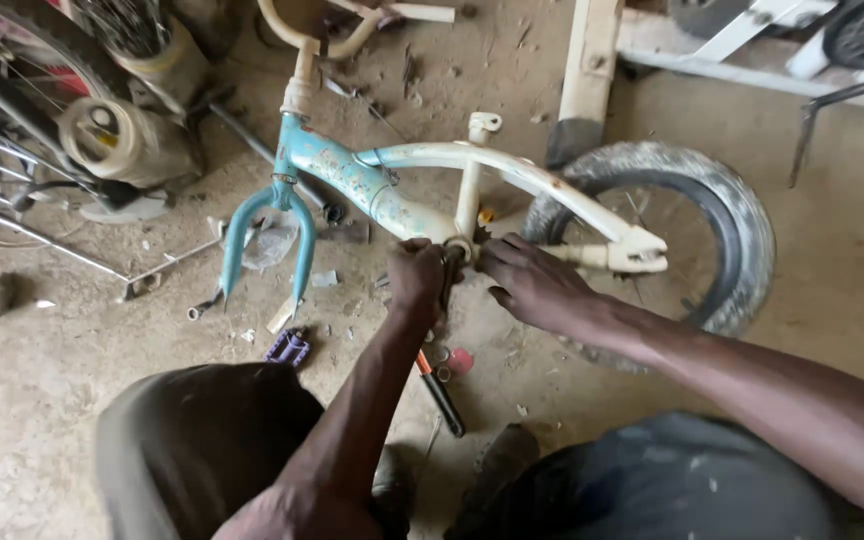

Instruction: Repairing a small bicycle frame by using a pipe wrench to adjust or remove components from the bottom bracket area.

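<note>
Where the frame tubes meet at the bottom bracket (pixel 459 248), both hands set close together on the small bicycle frame (pixel 392 205) lying on its side on the dirt floor (pixel 42 370). Left hand (pixel 418 277) closed in a fist around a dark tool (pixel 449 275) held against the bracket, fingers curled tight. Right hand (pixel 532 283) just beside it, fingers bent and narrow, tips pressed at the bracket; whether anything pinched between them, cannot tell. Frame painted light blue at the front and cream toward the rear, paint chipped. Blue fork (pixel 270 235) pointing toward the viewer, no wheel fitted. Worn tyre (pixel 722 215) lying flat under the rear stays. Screwdriver with orange and black handle (pixel 439 390) on the floor below the left wrist, near a small red disc (pixel 461 361). Purple pedal (pixel 288 347) on the floor near the fork tips. Spoked wheel (pixel 2 130) and motor parts at upper left, well apart from the hands. Knees in dark trousers along the bottom edge.
</note>
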